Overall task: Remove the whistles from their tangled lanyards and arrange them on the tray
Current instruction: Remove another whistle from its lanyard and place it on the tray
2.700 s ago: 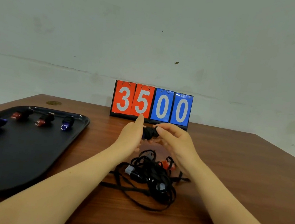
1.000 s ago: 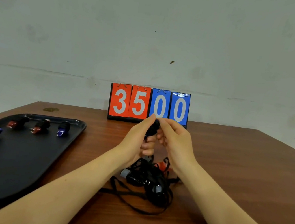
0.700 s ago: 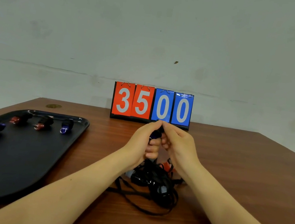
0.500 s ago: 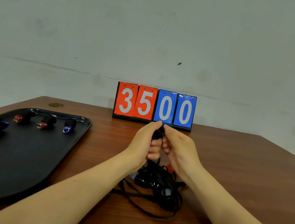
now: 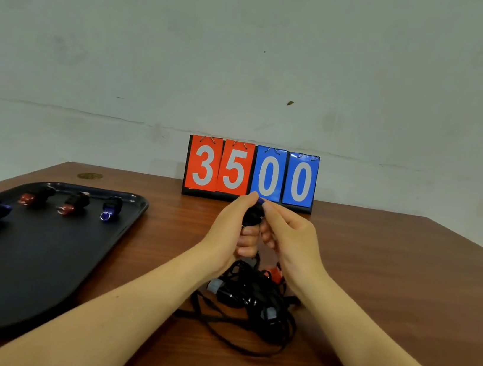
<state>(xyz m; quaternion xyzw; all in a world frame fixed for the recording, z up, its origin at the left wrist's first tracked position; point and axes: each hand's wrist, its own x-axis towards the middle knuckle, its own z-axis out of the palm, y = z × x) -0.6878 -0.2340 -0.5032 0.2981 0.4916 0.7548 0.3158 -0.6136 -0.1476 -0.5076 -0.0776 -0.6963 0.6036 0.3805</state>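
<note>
Scoreboard "3500" at back of wood table

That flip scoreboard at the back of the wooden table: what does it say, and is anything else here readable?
"35": white digits on the two red cards of the black-framed flip scoreboard.
"00": white digits on its two blue cards.
Nothing readable shows on the black tray or its red and blue whistles.

Brown wooden table. Black tray lies at left, near the edge. Flip scoreboard reading 3500 stands at the far edge, centre. Tangle of black lanyards sits mid-table, well right of tray. Small round mark at far left corner.
</note>
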